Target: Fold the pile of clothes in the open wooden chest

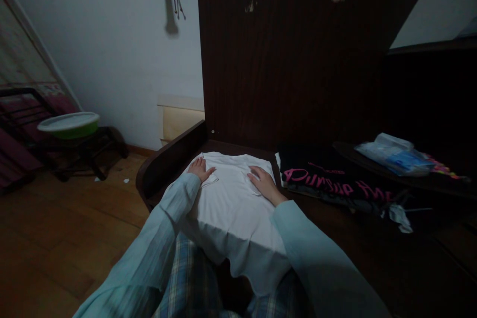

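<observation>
A white garment, seemingly a shirt (pixel 234 208), is spread over the dark wooden surface, and its lower part hangs over the front edge toward my lap. My left hand (pixel 201 169) lies on its upper left part beside a small folded bit of cloth, fingers stretched out. On the upper right part rests my right hand (pixel 263 183), its fingers apart and touching the fabric. Neither hand grips anything that I can see. Just right of the white garment lies a folded black garment (pixel 328 179) with pink lettering.
A plastic packet (pixel 397 154) lies at the right beyond the black garment. A raised wooden side (pixel 167 159) borders the surface on the left, and a tall dark panel (pixel 290 59) stands behind. At far left, a green basin (pixel 74 129) sits on a dark chair.
</observation>
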Demonstrator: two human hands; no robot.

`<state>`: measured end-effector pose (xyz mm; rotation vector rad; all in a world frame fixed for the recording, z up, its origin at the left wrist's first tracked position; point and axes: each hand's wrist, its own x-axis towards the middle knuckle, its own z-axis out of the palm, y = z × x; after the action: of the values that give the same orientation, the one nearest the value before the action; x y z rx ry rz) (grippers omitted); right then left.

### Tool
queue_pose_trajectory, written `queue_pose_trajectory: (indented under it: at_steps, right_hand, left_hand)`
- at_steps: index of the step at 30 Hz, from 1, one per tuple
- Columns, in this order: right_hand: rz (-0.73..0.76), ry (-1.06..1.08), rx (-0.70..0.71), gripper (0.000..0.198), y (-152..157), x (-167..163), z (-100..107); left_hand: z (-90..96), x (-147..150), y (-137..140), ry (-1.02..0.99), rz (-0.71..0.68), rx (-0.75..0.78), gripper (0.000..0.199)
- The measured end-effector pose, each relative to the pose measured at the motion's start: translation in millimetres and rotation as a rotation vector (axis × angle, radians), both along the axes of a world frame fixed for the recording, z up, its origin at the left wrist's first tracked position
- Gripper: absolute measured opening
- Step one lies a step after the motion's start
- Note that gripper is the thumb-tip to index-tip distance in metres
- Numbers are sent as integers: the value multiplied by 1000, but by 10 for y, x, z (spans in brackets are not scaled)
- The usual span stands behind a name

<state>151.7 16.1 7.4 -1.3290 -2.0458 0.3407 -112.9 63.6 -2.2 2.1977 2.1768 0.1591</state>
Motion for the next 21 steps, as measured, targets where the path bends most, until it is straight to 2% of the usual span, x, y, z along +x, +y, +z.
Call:
queue_pose_trajectory:
  at_steps: [4,7,12,21]
  right_hand:
    - [138,-18,55,29,-214,98,36]
    - [180,-44,39,29,-323,229,1]
    - [168,-70,10,26,-396,406,-87]
    - [154,68,1,13,-384,398,-177]
  left_hand:
    - [6,1,-12,-11,7,3,81]
    - [3,-7,-5,-9,7,-2,81]
    - [-5,-16,14,-5,-5,-13,81]
    - [-21,-16,19,43,0,-13,79]
